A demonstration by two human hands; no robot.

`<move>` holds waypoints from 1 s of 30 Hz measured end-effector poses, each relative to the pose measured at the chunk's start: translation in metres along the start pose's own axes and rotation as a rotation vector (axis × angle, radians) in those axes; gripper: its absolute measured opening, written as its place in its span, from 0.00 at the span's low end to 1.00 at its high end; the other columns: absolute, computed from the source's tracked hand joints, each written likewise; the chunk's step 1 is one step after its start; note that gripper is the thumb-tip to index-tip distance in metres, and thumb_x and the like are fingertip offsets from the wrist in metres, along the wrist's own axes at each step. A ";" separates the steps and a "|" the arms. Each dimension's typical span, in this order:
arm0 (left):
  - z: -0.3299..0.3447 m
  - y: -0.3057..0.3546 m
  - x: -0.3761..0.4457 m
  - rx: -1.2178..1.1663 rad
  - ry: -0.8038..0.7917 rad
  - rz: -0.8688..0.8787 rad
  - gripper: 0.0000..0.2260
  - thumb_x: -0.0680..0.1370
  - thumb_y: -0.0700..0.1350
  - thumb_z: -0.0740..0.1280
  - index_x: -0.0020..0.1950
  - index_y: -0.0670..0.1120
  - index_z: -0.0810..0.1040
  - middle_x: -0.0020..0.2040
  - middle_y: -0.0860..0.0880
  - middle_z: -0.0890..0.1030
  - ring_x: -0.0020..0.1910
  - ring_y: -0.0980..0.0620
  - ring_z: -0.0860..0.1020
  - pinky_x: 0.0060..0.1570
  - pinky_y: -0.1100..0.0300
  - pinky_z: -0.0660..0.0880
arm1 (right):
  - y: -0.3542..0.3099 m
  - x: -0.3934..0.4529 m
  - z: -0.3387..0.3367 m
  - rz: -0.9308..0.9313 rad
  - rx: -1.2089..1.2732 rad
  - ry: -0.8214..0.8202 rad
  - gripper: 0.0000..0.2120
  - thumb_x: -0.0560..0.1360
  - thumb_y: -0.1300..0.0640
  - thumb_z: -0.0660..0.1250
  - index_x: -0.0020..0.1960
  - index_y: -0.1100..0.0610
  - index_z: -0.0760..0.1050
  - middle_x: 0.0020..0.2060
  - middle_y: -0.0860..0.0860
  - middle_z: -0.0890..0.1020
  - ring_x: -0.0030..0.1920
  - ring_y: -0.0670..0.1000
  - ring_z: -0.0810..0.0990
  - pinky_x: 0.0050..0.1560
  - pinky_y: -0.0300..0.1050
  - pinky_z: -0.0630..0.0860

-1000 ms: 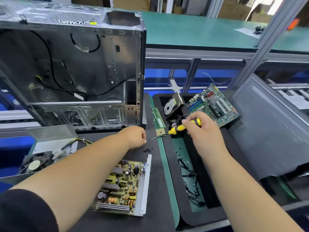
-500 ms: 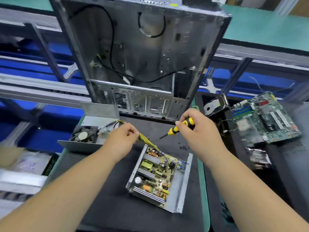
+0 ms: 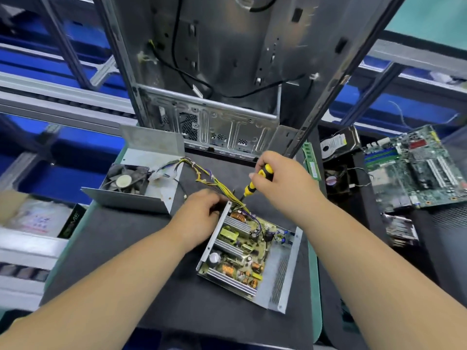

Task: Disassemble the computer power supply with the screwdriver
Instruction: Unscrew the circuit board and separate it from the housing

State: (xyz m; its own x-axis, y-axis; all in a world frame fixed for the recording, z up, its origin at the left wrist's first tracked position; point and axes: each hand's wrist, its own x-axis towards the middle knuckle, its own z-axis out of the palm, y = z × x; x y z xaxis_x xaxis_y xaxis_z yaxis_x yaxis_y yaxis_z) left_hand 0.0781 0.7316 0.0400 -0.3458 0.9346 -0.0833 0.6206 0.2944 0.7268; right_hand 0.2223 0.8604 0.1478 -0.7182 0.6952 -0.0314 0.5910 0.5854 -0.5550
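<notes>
Head view, looking down on a dark work mat (image 3: 126, 248). The opened power supply (image 3: 249, 258) lies at the middle of the mat, its circuit board face up in a shallow metal tray, long axis running from the lower right up toward the upper left. Its removed cover (image 3: 136, 183), with the fan inside, sits apart at the upper left, joined by a bundle of yellow wires (image 3: 217, 181).

The left hand (image 3: 199, 213) rests at the tray's far left corner, fingers curled over the metal edge and gripping it. The right hand (image 3: 278, 180) is above and to the right of that corner, fingers wrapped tightly round the yellow and black screwdriver (image 3: 256, 181). The shaft slants down and to the left, its tip just beside the left fingers where the wires enter the board; the tip itself is hidden among the wires.

Judging from this, the next screw lies at that far corner, directly below the right hand and closer to it than any other corner.

Behind stands an empty computer case (image 3: 227, 72); a motherboard (image 3: 414, 170) lies at the right.
</notes>
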 end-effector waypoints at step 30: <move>0.011 -0.003 0.001 0.189 0.062 0.073 0.12 0.79 0.42 0.66 0.63 0.47 0.79 0.60 0.49 0.77 0.60 0.47 0.70 0.60 0.56 0.66 | -0.013 -0.003 -0.012 -0.241 -0.124 -0.175 0.06 0.78 0.54 0.66 0.48 0.49 0.68 0.40 0.43 0.71 0.43 0.48 0.71 0.40 0.44 0.64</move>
State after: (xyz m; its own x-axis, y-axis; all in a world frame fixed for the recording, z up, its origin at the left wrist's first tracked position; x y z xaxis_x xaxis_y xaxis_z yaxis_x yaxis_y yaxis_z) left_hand 0.0835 0.7340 0.0308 -0.3342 0.9424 0.0114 0.7647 0.2641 0.5878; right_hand 0.2213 0.8557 0.1649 -0.8886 0.4547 -0.0601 0.4293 0.7783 -0.4582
